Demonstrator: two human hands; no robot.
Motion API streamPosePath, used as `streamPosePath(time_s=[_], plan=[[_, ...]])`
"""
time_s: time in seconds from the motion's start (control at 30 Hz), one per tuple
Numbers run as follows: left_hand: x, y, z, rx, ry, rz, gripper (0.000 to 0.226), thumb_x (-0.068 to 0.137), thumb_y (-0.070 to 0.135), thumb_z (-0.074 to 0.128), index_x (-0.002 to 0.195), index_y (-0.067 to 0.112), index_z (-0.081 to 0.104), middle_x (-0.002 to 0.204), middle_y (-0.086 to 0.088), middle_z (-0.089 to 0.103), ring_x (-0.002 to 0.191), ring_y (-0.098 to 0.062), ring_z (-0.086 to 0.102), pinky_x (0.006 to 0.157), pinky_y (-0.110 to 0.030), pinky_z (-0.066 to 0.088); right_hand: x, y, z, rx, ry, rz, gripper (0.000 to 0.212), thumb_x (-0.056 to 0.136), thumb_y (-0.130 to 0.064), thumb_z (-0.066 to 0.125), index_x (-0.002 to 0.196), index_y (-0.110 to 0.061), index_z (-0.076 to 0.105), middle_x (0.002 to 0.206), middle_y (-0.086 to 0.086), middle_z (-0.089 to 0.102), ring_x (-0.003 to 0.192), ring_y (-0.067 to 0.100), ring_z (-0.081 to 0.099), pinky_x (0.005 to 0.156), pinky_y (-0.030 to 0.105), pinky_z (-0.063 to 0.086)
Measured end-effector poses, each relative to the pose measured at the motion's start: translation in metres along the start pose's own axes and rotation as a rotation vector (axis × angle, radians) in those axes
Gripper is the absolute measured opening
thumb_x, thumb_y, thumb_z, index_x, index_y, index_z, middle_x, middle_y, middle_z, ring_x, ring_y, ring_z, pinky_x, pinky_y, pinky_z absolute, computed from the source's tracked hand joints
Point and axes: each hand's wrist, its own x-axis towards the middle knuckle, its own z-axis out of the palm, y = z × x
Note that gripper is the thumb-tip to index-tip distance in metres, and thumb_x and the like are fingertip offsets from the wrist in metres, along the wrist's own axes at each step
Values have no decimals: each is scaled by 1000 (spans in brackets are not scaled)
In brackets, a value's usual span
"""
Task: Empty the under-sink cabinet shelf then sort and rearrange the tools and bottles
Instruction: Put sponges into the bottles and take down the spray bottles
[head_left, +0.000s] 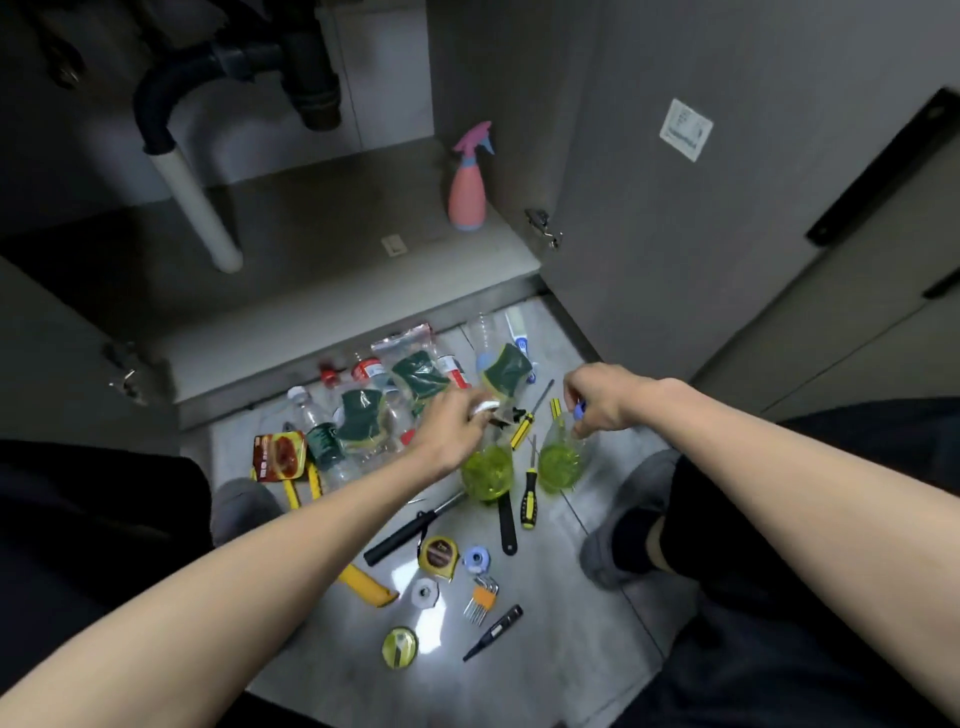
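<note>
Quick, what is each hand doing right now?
Left hand: grips the left green bottle by its top.
Right hand: grips the right green bottle by its blue cap.

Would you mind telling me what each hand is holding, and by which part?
The left hand grips one clear bottle of green liquid by its neck; the right hand holds the other at its blue cap.

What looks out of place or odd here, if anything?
One thing stands out: the pink spray bottle stands alone and upright on the cabinet shelf, while the other bottles and tools lie scattered on the floor. Nothing looks spilled or broken. Each hand grips the top of a green-liquid bottle: left hand, right hand.
</note>
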Motion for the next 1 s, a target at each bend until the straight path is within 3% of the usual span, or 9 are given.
streamPosePath(time_s=[0.13, 0.2, 0.37, 0.5, 0.57, 0.73, 0.87, 0.93, 1.0], plan=[[-27, -9, 20, 64, -103, -4, 18, 97, 12, 56, 104, 20, 71, 90, 3, 69, 85, -17, 63, 68, -27, 43, -25, -9, 12, -49, -21, 18, 34, 76, -26, 83, 103, -15, 64, 109, 6, 62, 99, 28, 62, 73, 29, 44], [-39, -13, 27, 66, -124, -24, 18, 98, 11, 57, 106, 18, 71, 84, 6, 66, 75, -14, 61, 60, -21, 39, -33, -11, 20, -67, -26, 30, 35, 78, -26, 81, 107, -15, 64, 114, 7, 60, 102, 30, 62, 78, 31, 48], [-49, -25, 38, 105, -130, -53, 18, 95, 6, 57, 105, 12, 71, 95, -1, 69, 74, -6, 58, 60, -14, 40, -41, -8, 42, -73, -36, 48, 33, 79, -23, 77, 108, -14, 64, 115, 8, 59, 100, 30, 61, 76, 30, 47], [-54, -34, 44, 159, -143, -50, 18, 94, 4, 58, 102, 9, 73, 97, -3, 70, 89, -19, 62, 86, -36, 53, -40, 5, 53, -45, -66, 65, 34, 78, -21, 76, 109, -14, 63, 117, 8, 59, 103, 30, 61, 78, 29, 46], [-55, -39, 46, 155, -129, -60, 18, 94, 3, 58, 94, 11, 73, 88, 2, 67, 81, -14, 59, 83, -36, 53, -38, 9, 58, -41, -74, 66, 32, 78, -20, 75, 108, -15, 64, 117, 7, 60, 102, 30, 61, 74, 27, 43], [-59, -50, 51, 200, -144, -3, 16, 93, 4, 61, 97, 12, 75, 97, 4, 71, 88, -12, 63, 84, -28, 52, -30, 12, 71, -38, -87, 61, 29, 77, -17, 73, 105, -15, 65, 116, 8, 60, 101, 31, 62, 84, 34, 53], [-63, -50, 55, 343, -175, 56, 22, 82, -3, 56, 67, 14, 55, 66, 2, 53, 66, -18, 51, 71, -36, 48, -23, 12, 82, -34, -108, 46, 31, 78, -19, 77, 106, -16, 64, 117, 8, 59, 103, 30, 61, 82, 31, 51], [-64, -49, 57, 359, -207, 69, 17, 84, 2, 58, 73, 14, 58, 73, 2, 59, 74, -22, 59, 71, -37, 51, -20, 11, 86, -41, -124, 46, 33, 78, -22, 79, 107, -16, 64, 116, 7, 59, 103, 29, 61, 79, 30, 48], [-65, -51, 59, 340, -231, 84, 14, 86, 7, 60, 92, 17, 68, 92, 1, 68, 91, -23, 64, 76, -35, 53, -18, 10, 89, -41, -130, 48, 34, 77, -23, 79, 108, -17, 64, 116, 7, 59, 104, 29, 61, 79, 29, 47]])
